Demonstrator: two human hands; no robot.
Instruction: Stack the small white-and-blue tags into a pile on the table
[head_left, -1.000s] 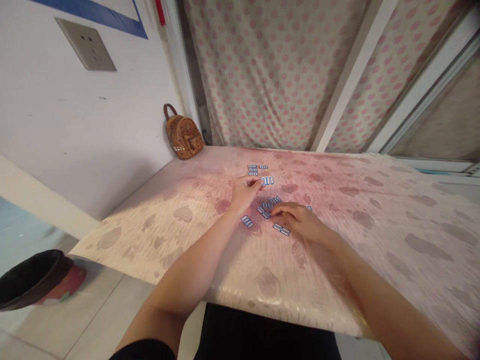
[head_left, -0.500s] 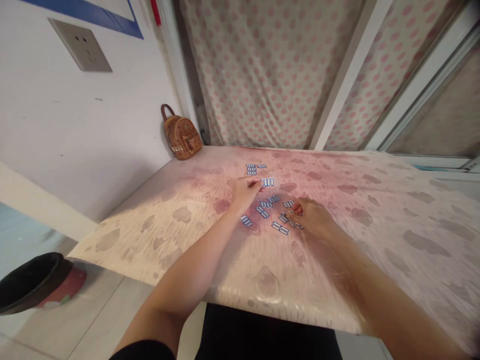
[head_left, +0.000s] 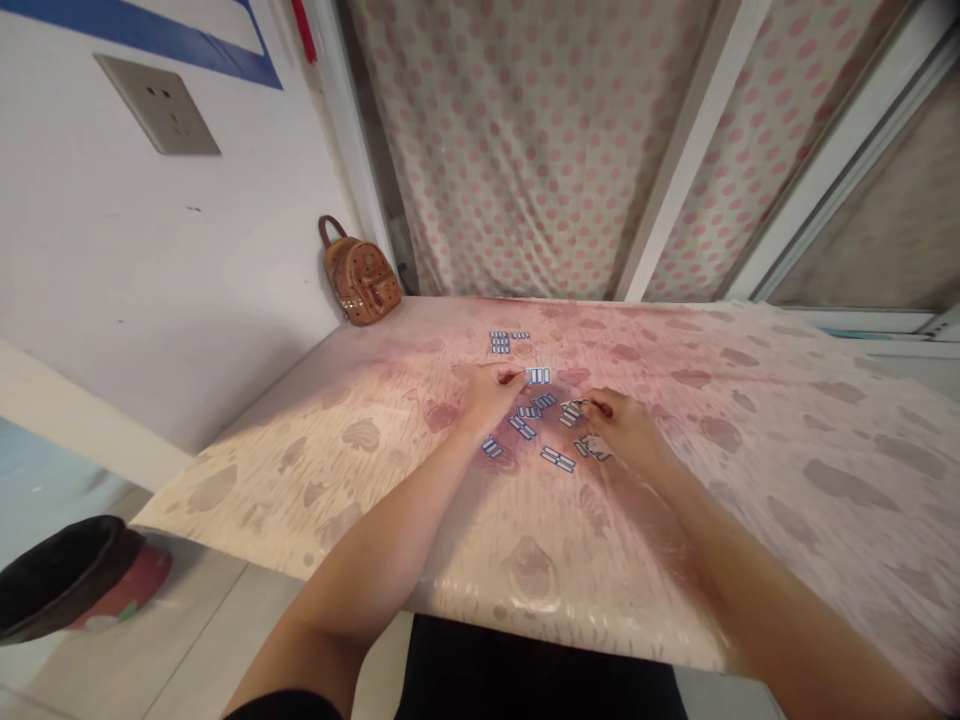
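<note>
In the head view my left hand (head_left: 491, 392) is closed, thumb and finger pinching the left edge of a small flat piece with blue and white stripes (head_left: 538, 376). My right hand (head_left: 622, 425) pinches another blue-edged striped piece (head_left: 571, 413) at its right side. Between and below the hands, several similar pieces lie scattered, among them a striped piece (head_left: 559, 459) near the front and a paler piece (head_left: 596, 447) beneath my right hand. Farther back, a neat block of striped pieces (head_left: 500, 343) sits beside a single short one (head_left: 520, 335).
A patterned plastic cloth (head_left: 532, 560) covers the table. A small brown backpack (head_left: 364, 280) leans in the back left corner by the wall. Behind the table hangs a dotted curtain (head_left: 525, 150). A dark-rimmed bin (head_left: 97, 580) stands on the floor at left.
My right hand has moved slightly up from the loose pieces and now holds a striped piece raised toward my left hand. My left hand keeps its pinch on its piece.
</note>
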